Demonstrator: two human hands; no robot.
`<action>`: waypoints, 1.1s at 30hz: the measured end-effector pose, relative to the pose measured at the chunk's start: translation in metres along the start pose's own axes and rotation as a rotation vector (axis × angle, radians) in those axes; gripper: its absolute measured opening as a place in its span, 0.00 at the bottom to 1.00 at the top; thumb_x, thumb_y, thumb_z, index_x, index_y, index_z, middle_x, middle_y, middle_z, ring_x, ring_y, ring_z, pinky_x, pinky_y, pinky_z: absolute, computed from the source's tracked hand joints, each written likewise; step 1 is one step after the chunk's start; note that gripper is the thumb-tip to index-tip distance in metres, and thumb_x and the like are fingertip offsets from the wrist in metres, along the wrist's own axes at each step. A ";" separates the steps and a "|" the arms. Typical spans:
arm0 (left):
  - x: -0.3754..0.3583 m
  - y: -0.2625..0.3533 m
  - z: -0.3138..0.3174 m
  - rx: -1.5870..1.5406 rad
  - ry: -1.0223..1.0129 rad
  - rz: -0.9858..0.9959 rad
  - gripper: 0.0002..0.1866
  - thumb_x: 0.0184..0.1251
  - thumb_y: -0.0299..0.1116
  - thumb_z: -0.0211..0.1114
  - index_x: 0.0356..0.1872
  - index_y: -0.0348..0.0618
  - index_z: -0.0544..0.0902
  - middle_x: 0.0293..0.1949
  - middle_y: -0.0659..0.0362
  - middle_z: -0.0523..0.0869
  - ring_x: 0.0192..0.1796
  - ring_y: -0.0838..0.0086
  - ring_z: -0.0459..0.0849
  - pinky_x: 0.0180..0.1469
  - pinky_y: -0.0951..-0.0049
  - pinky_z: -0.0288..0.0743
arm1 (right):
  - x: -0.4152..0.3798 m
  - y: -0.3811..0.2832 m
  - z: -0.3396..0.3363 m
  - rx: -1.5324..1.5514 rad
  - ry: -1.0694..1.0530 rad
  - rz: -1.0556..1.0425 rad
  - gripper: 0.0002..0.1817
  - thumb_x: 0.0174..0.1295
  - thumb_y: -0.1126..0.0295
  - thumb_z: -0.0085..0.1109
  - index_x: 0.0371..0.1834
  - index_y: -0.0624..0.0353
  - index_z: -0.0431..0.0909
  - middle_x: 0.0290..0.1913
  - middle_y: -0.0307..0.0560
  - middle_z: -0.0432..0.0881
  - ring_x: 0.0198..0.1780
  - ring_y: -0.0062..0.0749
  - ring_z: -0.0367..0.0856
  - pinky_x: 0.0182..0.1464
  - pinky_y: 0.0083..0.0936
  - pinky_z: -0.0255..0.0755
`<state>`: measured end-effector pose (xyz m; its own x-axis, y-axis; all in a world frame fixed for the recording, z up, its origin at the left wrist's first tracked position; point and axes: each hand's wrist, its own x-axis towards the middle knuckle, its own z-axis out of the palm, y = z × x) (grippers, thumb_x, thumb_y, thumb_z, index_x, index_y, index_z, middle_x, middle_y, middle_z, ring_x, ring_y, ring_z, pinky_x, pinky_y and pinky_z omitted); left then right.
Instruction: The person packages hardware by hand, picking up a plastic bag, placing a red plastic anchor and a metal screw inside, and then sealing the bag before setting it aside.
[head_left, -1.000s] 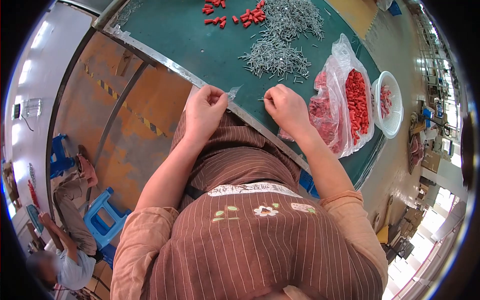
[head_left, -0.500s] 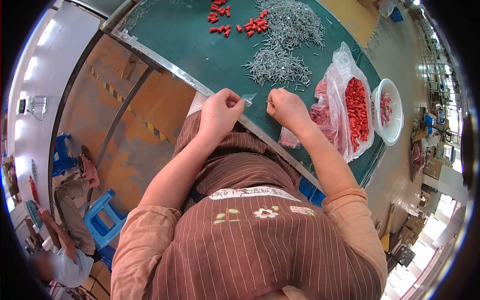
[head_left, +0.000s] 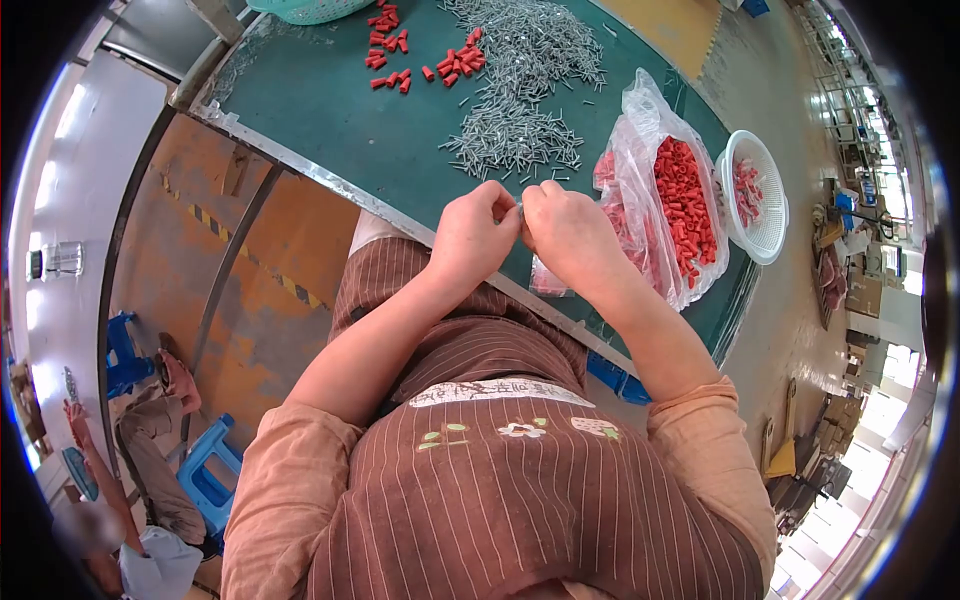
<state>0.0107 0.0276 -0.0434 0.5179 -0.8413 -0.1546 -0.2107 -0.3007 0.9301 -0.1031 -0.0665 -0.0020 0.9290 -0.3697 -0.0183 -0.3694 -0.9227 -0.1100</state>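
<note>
Watching from over here, left hand (head_left: 472, 232) and right hand (head_left: 570, 232) nearly meet, each thumb and fingers pinched together (can't tell what's between them, too small and hidden). Metal fasteners (head_left: 515, 135) lie just beyond the fingers, loose red pieces (head_left: 460, 62) farther out, and the clear bag (head_left: 645, 108) of red ones sits right of them.

Orange floor (head_left: 255, 275) (scuffed) beside blue stool (head_left: 212, 475).

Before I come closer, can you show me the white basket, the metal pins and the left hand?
White basket (head_left: 764, 236): head view, bare inside wall.
Metal pins (head_left: 515, 135): head view, middle of the lower heap.
Left hand (head_left: 472, 234): head view, back of it.
</note>
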 end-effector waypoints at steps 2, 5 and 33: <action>0.001 0.004 0.003 0.000 -0.022 0.014 0.08 0.59 0.30 0.65 0.33 0.35 0.81 0.28 0.50 0.86 0.30 0.59 0.85 0.36 0.64 0.78 | 0.000 0.001 -0.004 -0.058 -0.035 -0.016 0.05 0.52 0.77 0.60 0.31 0.63 0.76 0.34 0.55 0.81 0.33 0.45 0.85 0.37 0.33 0.81; 0.001 0.003 0.008 0.013 -0.020 0.069 0.08 0.59 0.30 0.66 0.33 0.35 0.81 0.27 0.51 0.86 0.28 0.62 0.84 0.35 0.66 0.77 | 0.001 0.006 -0.005 -0.033 -0.060 -0.001 0.05 0.51 0.77 0.60 0.32 0.63 0.78 0.34 0.55 0.81 0.35 0.46 0.85 0.39 0.34 0.81; 0.011 -0.002 0.001 -0.370 -0.219 -0.306 0.08 0.61 0.31 0.65 0.36 0.36 0.80 0.27 0.61 0.84 0.21 0.85 0.70 0.22 0.81 0.61 | -0.026 0.029 -0.020 0.574 -0.009 0.377 0.10 0.59 0.71 0.62 0.43 0.60 0.82 0.40 0.50 0.83 0.44 0.44 0.83 0.46 0.35 0.75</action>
<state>0.0156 0.0186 -0.0477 0.3160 -0.8262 -0.4664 0.2502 -0.4017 0.8810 -0.1386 -0.0862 0.0148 0.7405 -0.6511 -0.1667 -0.5988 -0.5266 -0.6034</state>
